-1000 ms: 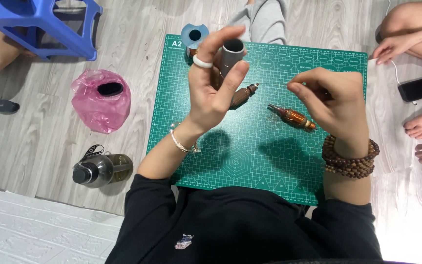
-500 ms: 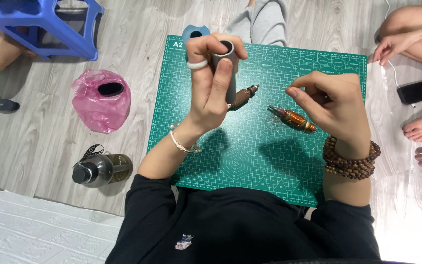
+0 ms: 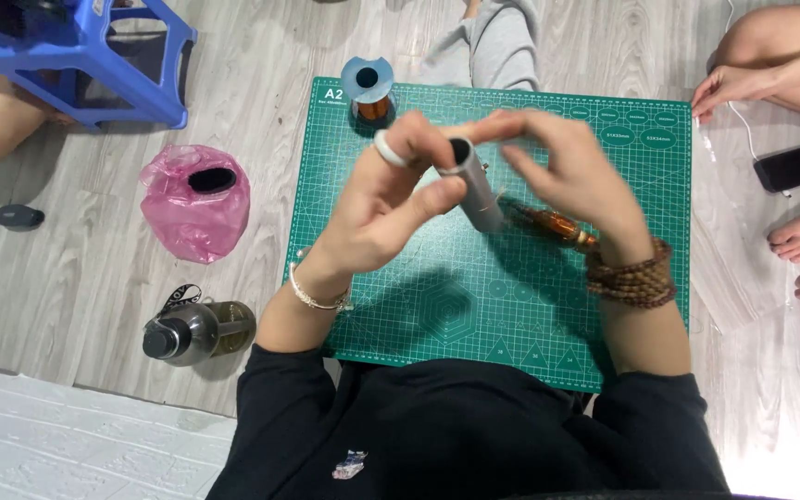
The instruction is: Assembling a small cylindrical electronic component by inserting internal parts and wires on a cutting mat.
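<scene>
Head view looks straight down at a green cutting mat (image 3: 400, 306) laid on a pale wood-look floor (image 3: 261, 65). Over the mat, the left hand (image 3: 386, 208) is closed around a grey tube (image 3: 474, 190), thumb pressed along its side and fingers curled behind it; a white ring sits on one finger and a thin bracelet on the wrist. The tube's dark open end faces up toward the camera, and its lower end tilts down toward the mat. What lies inside the opening is too dark to make out.

The right hand (image 3: 571, 171) hovers just beside the tube's top with fingertips pinched together; it is motion-blurred, so whether anything small sits between those fingers cannot be told. A brown beaded bracelet (image 3: 631, 278) wraps that wrist. Below the hand an amber-brown elongated piece (image 3: 553, 222) lies on the mat, partly covered by the hand and wrist, its far end hidden.

At the mat's top edge stands a blue spool (image 3: 369, 88) wound with copper-coloured wire. Left of the mat are a pink plastic bag (image 3: 192, 208) with a dark item in its mouth, and a dark water bottle (image 3: 196, 331) lying on its side. A blue plastic stool (image 3: 94, 60) is cut off at the upper left corner. On the right, another person's hand (image 3: 729, 85) and bare feet show only in part, near a black phone (image 3: 793, 167).
</scene>
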